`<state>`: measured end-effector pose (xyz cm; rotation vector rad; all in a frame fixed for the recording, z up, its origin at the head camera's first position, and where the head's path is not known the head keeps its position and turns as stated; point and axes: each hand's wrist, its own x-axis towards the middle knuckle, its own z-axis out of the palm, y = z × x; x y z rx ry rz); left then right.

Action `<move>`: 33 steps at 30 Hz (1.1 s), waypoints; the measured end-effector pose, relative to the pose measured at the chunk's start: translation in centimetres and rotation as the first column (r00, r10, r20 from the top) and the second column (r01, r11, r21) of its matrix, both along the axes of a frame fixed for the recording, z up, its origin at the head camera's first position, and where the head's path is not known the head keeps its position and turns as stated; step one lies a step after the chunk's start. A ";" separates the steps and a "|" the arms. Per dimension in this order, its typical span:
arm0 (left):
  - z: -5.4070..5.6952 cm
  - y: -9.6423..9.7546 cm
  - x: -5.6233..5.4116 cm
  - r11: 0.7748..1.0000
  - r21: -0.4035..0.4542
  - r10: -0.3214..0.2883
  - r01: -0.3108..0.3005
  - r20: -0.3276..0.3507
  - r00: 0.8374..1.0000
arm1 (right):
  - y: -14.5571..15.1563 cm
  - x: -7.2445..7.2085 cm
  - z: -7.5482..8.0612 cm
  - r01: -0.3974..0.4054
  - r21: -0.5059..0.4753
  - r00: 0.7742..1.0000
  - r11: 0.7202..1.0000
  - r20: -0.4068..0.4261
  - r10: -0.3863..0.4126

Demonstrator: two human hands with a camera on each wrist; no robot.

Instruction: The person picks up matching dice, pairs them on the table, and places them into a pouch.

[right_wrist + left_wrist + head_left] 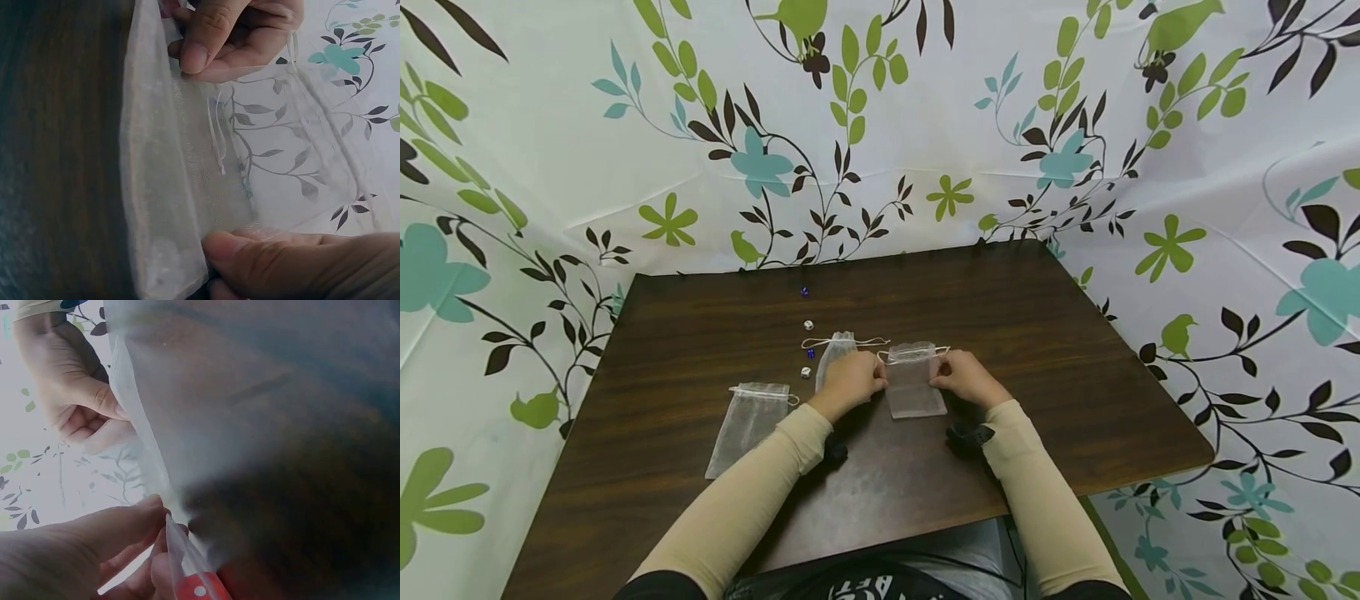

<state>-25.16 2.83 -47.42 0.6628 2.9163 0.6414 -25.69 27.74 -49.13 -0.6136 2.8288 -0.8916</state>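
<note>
A sheer white drawstring pouch [917,392] is held up above the table in front of me, its drawstring end away from me. My left hand [854,383] pinches its left edge between thumb and fingers. On the opposite edge my right hand [967,377] grips the fabric, its thumb [228,247] pressed on the mesh. Close under the left fingers, in the left wrist view, a red piece with a white dot [200,589] shows by sheer fabric; its full shape is hidden. A second sheer pouch [842,342] lies partly behind the left hand.
A third sheer pouch [748,425] lies flat beside my left forearm. Several small dice stand in a column left of the hands, among them a blue die [805,291] and a white die [808,325]. The dark wooden table [1075,400] meets patterned cloth walls.
</note>
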 end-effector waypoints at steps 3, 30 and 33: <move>0.3 -0.1 0.1 1.000 -0.008 0.005 -0.005 0.001 1.000 | -0.1 0.1 -0.2 0.008 0.005 1.000 1.000 -0.023 -0.008; 1.6 -0.4 0.1 0.952 -0.127 -0.305 0.277 -0.372 0.877 | -0.1 0.5 -0.3 0.056 -0.062 0.998 0.997 0.020 -0.054; 1.9 -0.5 0.1 0.951 -0.126 -0.309 0.284 -0.444 0.841 | -0.1 0.6 -0.1 0.068 -0.110 0.998 0.992 0.021 -0.066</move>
